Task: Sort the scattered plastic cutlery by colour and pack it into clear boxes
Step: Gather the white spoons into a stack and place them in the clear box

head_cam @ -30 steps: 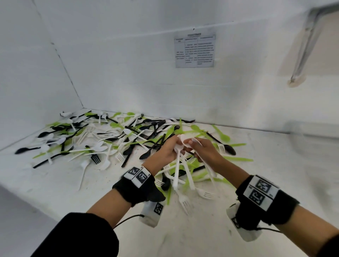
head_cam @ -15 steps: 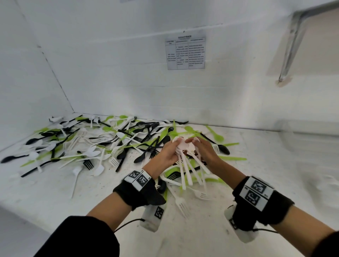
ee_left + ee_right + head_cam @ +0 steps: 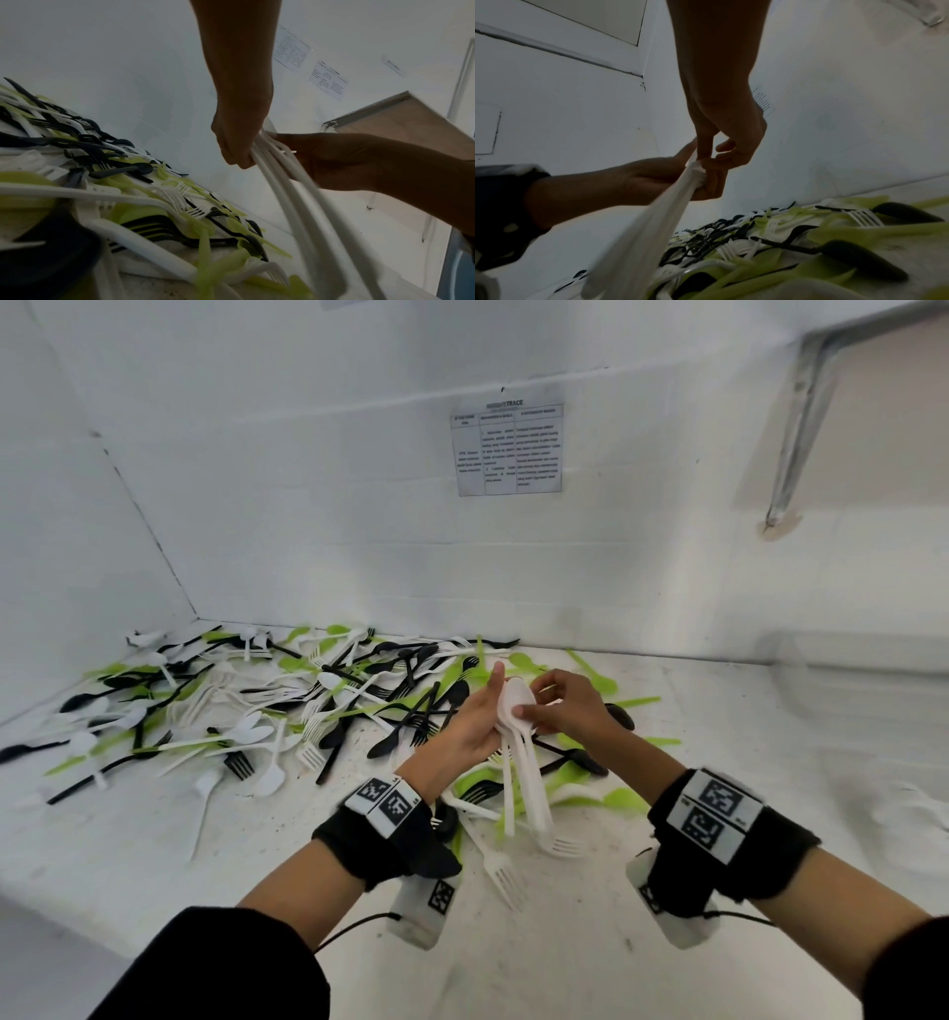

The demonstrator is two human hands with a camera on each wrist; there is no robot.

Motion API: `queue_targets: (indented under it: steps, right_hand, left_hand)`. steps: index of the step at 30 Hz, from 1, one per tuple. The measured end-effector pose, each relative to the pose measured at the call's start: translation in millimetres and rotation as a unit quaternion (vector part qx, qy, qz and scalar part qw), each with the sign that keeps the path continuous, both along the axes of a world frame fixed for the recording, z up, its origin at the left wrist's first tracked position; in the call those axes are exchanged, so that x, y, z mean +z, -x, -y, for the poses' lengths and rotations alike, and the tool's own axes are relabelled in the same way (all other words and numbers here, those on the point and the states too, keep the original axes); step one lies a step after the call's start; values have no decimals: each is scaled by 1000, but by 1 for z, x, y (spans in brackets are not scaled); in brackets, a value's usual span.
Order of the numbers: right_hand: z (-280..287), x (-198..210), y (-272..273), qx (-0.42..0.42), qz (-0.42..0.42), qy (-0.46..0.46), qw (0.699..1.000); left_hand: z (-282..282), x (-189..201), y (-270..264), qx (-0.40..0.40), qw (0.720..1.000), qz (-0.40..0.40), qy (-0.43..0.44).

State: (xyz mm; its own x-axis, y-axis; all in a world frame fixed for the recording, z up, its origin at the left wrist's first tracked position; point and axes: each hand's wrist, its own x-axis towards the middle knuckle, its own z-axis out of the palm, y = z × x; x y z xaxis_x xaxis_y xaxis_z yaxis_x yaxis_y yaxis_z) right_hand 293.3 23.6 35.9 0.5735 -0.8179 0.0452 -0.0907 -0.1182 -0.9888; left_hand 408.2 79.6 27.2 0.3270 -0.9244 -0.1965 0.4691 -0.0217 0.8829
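Observation:
Between both hands hangs a bundle of white spoons [image 3: 517, 703], bowls up, handles pointing down toward me. My left hand [image 3: 482, 716] grips the bundle just under the bowls; in the left wrist view its fingers [image 3: 236, 154] are curled round the handles [image 3: 290, 192]. The right hand [image 3: 536, 703] pinches the bowls, thumb on the front one. The right wrist view shows the same two-handed hold on the bundle [image 3: 659, 213]. Mixed white, black and green cutlery [image 3: 308, 706] lies scattered over the white table [image 3: 154, 855].
Loose white forks [image 3: 506, 875] and green pieces [image 3: 624, 798] lie right under my hands. A faint clear box [image 3: 847, 670] stands at the back right. White walls close off the back and left; a printed sheet [image 3: 508, 449] hangs on the back wall.
The white pieces, splayed apart earlier, are now gathered into a tighter bundle with the handles closer together. My right thumb has moved onto the front spoon bowl.

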Motion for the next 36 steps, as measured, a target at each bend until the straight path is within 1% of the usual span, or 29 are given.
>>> queue_targets:
  steps: [3, 7, 11, 13, 15, 17, 19, 23, 26, 28, 30, 32, 36]
  right_hand:
    - [-2, -8, -3, -28, 17, 10, 999]
    - [-5, -13, -4, -38, 20, 20, 999]
    - [-7, -19, -2, -22, 5, -3, 1000]
    - [-11, -22, -1, 5, -33, -25, 999]
    - [-18, -23, 0, 57, -83, -37, 994]
    - [-25, -24, 1, 105, -87, -57, 989]
    - [-30, -26, 1, 128, -68, -92, 985]
    - [-31, -25, 2, 155, -28, -145, 977]
    - [-29, -22, 5, 162, -15, -148, 976]
    - [-28, -23, 7, 157, -11, -146, 977]
    - [-26, -25, 8, 135, -19, -130, 982]
    - [-22, -26, 10, 97, -30, -113, 988]
    - [-12, -20, 22, 28, -43, -75, 996]
  left_hand:
    - [0, 0, 5, -3, 1000, 23, 6]
    - [1, -2, 4, 6, 999, 31, 10]
    - [-1, 0, 0, 62, 997, 31, 18]
    - [-1, 1, -2, 94, 995, 19, 32]
    - [1, 2, -4, 112, 993, -3, 43]
    - [2, 4, -2, 114, 992, -21, 53]
    - [4, 5, 1, 114, 992, -14, 55]
    - [5, 2, 2, 113, 991, 17, 69]
    - [4, 0, -1, 102, 992, 35, 70]
    - [3, 2, -5, 86, 993, 70, 51]
    - [2, 4, -11, 60, 988, 138, 20]
    - [1, 6, -19, 29, 982, 188, 9]
    - [0, 6, -26, -3, 973, 230, 13]
